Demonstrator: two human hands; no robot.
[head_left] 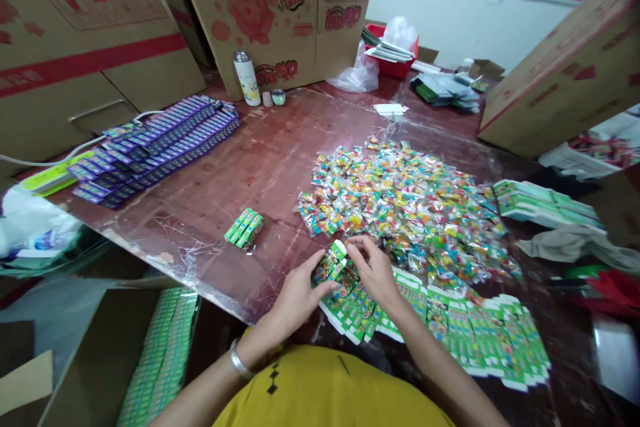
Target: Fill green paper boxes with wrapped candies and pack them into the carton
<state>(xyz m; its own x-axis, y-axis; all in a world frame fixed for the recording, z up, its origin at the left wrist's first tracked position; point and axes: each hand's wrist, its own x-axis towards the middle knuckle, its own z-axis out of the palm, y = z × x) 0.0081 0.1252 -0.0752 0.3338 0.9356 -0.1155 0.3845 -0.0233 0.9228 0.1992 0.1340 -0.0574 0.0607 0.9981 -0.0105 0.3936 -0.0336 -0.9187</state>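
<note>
- At the near edge of the dark red table (280, 160), just before your yellow shirt (330, 390), the small green box (331, 263) is held over the flat green cartons (465, 333)
- Your left hand (296, 293) has this box between the thumb and the fingers, the thumb lying on the side near to you
- Your right hand (376, 272) is at the upper right part of the box, fingers bent, tips close together beside the white flap (341, 245); whether they pinch the flap or some small piece, you cannot tell from this view
- The box seems to be thin printed card, so it should be very light, quite stiff along its edges, but easy to dent on the broad face; the shiny print may be slightly slippery
- Better you take it by its two long edges, away from the flap, and press softly, because the flap could crease or tear
- Just beyond your right hand lies the heap of clear packets (400, 200); their film looks smooth, so each one may slide, and its flat end is the good place to pinch
- Farther to your left, some green boxes (245, 227) stand together on the table, apart from both hands
</note>
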